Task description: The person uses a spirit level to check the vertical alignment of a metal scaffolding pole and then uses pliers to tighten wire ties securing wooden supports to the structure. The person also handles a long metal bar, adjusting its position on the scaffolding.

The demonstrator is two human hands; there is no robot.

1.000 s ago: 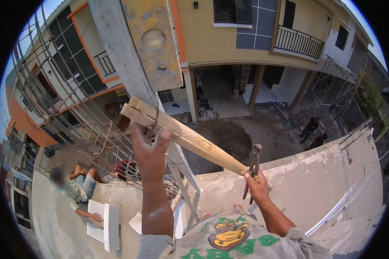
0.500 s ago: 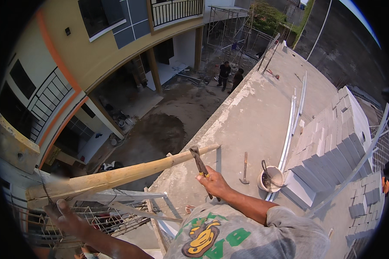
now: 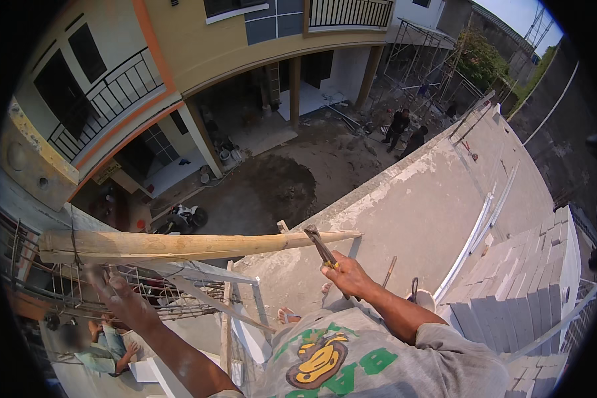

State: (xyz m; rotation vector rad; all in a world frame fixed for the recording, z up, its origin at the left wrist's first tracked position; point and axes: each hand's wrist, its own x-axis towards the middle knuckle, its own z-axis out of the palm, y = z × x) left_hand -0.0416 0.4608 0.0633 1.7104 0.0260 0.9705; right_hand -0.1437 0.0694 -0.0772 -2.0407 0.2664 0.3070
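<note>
My right hand point(image 3: 349, 273) is closed round the yellow-gripped handles of steel pincers point(image 3: 322, 247), their jaws raised at the near side of a long pale wooden pole point(image 3: 199, 246). The pole lies across the front, its thick end at the left, its thin end over the concrete slab point(image 3: 404, 205). Near the thick end, a dark wire point(image 3: 75, 242) loops round the pole. My left hand point(image 3: 116, 286) is just below that loop, blurred at the fingers, so its hold on the wire cannot be made out.
Beyond the slab edge lies a lower yard with a motorbike point(image 3: 187, 215) and two people point(image 3: 404, 131). Grey blocks point(image 3: 511, 292), metal channels point(image 3: 471, 242), a bucket point(image 3: 426, 300) and a hammer handle point(image 3: 390, 270) are at right. Below left, another person point(image 3: 106, 351) sits beside a rebar cage point(image 3: 159, 292).
The view has swung left and up, bringing the person below left into sight. My left hand remains near the wire, and my right hand still grips the pincers.
</note>
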